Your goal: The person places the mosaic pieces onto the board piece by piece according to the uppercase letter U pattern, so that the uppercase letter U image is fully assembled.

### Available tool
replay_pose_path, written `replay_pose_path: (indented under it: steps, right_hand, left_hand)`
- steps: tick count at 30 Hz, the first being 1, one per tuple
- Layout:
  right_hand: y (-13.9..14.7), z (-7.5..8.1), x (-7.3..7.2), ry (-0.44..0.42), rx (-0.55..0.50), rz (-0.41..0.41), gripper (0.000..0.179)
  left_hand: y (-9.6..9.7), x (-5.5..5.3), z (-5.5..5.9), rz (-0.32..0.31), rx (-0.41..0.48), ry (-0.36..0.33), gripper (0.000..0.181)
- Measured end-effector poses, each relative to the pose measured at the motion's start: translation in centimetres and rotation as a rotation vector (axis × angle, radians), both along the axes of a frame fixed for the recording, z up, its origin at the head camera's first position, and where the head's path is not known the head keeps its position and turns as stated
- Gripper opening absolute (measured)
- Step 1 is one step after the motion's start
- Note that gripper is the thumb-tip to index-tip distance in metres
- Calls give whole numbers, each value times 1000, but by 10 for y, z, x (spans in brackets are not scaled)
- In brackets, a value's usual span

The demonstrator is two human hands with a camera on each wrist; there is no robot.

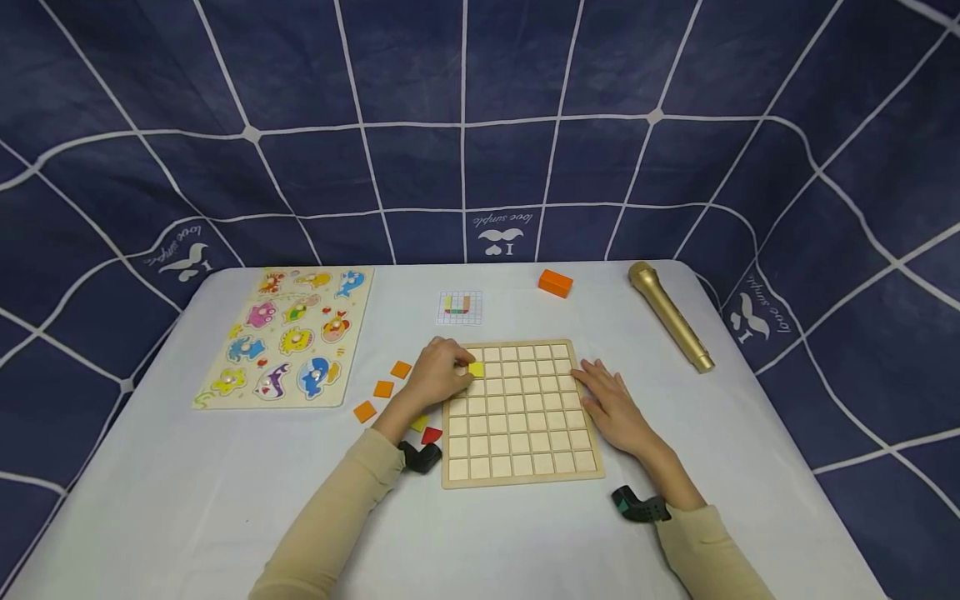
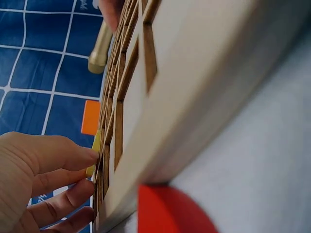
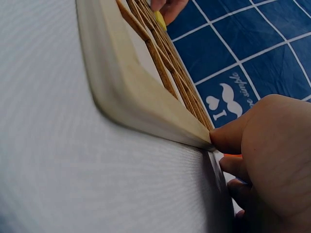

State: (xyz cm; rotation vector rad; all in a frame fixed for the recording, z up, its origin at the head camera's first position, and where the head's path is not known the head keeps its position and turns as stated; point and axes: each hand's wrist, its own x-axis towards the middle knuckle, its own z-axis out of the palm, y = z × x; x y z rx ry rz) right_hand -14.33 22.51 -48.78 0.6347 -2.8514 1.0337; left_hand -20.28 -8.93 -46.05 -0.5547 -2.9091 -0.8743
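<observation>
My left hand [image 1: 438, 372] is over the upper left part of a wooden grid board [image 1: 522, 481], its thumb and fingertips pinching a yellow square tile [image 1: 476, 369]. In the left wrist view the yellow tile [image 2: 96, 145] shows edge-on at the thumb tip, close over the grid. My right hand [image 1: 617, 410] rests at the board's right edge, fingers loosely extended. Its thumb [image 3: 228, 136] touches the frame in the right wrist view. Beside the board's left edge lie a red piece [image 1: 431, 435] with a curved side and another yellow piece [image 1: 419, 423], partly hidden by the left wrist.
Three orange tiles, one of them the middle tile [image 1: 383, 389], lie left of the board. Behind it are a small pattern card [image 1: 460, 318] and an orange block [image 1: 556, 283]. A sea-animal puzzle board [image 1: 217, 387] lies far left, a gold microphone [image 1: 671, 317] back right.
</observation>
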Motion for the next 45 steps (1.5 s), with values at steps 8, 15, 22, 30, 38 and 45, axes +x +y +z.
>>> replay_pose_path:
  steps: [8,15,22,30,38,45]
  right_hand:
    - [-1,1,0,9,0,2,43]
    - [0,1,-1,13,8,-3,43]
    - [2,0,-1,19,4,-6,44]
    - [0,-1,-1,16,-6,-1,43]
    - [-1,1,1,2,1,-2,44]
    - [0,0,1,3,5,-4,43]
  left_hand:
    - [-9,7,13,3,32,6,40]
    - [-41,20,29,-4,205,16,50]
    - [-65,36,24,19,239,-45,52]
    - [-76,44,3,30,242,-117,52]
    - [-76,46,-2,47,232,-137,52]
    - [-75,45,-7,44,205,-106,50]
